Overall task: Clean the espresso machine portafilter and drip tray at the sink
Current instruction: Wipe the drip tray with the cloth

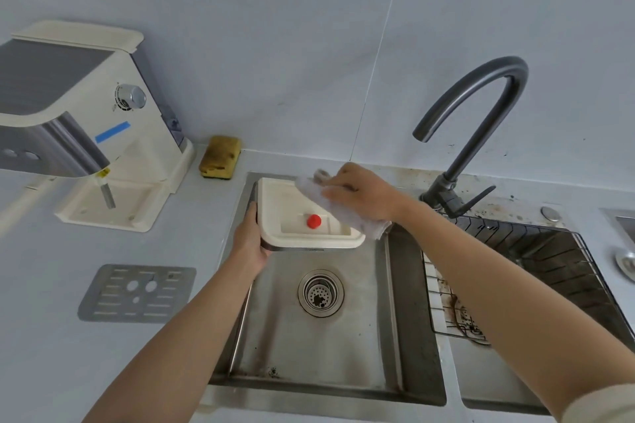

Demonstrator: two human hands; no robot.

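The cream drip tray (292, 203), with a red float knob (313, 221) in its well, hangs over the far left part of the steel sink (395, 319). My left hand (250, 240) grips the tray's left edge. My right hand (360, 194) holds a white cloth (330, 206) and presses it on the tray's right side. The cream espresso machine (86, 120) stands on the counter at the left. The tray's metal grate (137, 293) lies flat on the counter in front of it. No portafilter shows.
A dark gooseneck faucet (477, 120) arches over the sink's right rear. A wire rack (515, 271) sits in the right basin. A yellow sponge (220, 156) leans at the wall behind the sink. The drain strainer (320, 292) lies below the tray.
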